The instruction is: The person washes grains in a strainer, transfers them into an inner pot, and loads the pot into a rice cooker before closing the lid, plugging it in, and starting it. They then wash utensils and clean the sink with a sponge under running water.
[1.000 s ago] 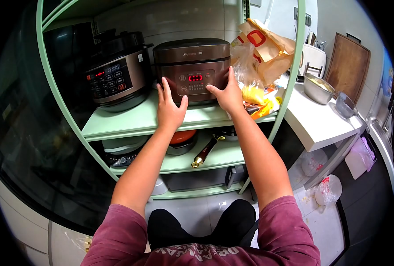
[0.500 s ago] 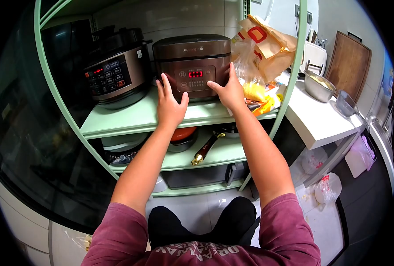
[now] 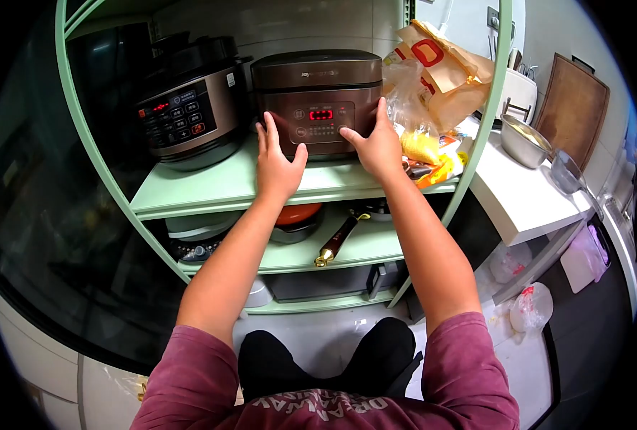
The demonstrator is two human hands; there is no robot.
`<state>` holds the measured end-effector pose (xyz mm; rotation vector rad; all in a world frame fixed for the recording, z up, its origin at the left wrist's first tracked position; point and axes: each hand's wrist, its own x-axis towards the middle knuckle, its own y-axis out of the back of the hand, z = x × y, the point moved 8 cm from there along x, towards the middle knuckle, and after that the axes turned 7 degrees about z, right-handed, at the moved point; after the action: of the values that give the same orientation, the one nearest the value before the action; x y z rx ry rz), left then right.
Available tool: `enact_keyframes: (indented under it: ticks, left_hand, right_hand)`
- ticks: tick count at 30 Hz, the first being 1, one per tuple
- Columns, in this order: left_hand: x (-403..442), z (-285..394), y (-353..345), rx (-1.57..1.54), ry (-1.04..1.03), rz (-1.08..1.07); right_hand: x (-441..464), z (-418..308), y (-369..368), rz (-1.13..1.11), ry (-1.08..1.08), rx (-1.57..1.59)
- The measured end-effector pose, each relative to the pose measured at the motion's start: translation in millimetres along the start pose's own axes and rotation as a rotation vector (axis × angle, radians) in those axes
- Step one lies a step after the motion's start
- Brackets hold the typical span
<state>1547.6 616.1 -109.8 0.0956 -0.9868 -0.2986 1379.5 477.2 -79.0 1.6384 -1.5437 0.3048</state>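
A brown rice cooker (image 3: 317, 86) with a lit red display stands on the green shelf's upper board, its lid down. My left hand (image 3: 277, 166) is at the cooker's lower left front corner, fingers pointing up and thumb apart, holding nothing. At the right front corner is my right hand (image 3: 379, 149), with its thumb on or very near a button at the right of the control panel and its index finger stretched up along the side. Whether the left fingers touch the casing I cannot tell.
To the left stands a pressure cooker (image 3: 189, 115) with red lights. Paper and plastic bags (image 3: 444, 79) sit close on the right. Below, a pan handle (image 3: 338, 240) sticks out from the lower shelf. A metal bowl (image 3: 525, 140) rests on the white counter (image 3: 501, 190).
The view has shifted slightly, so the cooker and shelf sit a little differently in it. Both hands keep nearly the same places at the rice cooker's front.
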Motion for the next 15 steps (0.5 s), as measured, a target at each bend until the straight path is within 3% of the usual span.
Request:
enact_keyframes:
  ticks: [13,15]
  left_hand:
    - [3.8,-7.4,0.2,0.006,-0.054,0.013]
    - [4.6,-9.7,-0.6,0.017,0.029,0.042]
  right_hand:
    - [-0.1,2.0,1.6,0.022,0.003,0.028]
    - [0.1,3.4,0.7,0.027,0.013,0.029]
